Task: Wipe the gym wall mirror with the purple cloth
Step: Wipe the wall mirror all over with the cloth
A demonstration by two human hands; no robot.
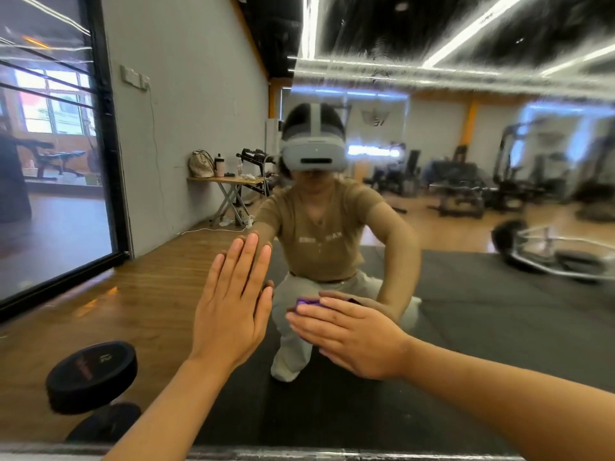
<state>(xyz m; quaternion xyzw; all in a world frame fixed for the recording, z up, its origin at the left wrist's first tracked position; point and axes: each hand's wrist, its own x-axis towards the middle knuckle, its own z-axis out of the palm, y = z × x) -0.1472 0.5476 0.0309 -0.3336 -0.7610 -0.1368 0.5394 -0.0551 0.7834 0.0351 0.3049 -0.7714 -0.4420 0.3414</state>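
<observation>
The wall mirror point(466, 294) fills almost the whole head view and reflects a crouching person in a headset. My left hand point(233, 304) lies flat against the glass, fingers straight and pointing up. To its right my right hand point(349, 337) presses the purple cloth point(307, 302) onto the mirror with straight fingers. Only a small purple edge of the cloth shows above my fingers. The rest of it is hidden under my palm.
A black dumbbell head point(93, 374) sits low at the left, by the mirror's bottom edge point(332, 452). The glass reflects a wooden floor, black mats, a folding table with a bag and gym machines. A dark-framed window point(53, 161) is reflected at far left.
</observation>
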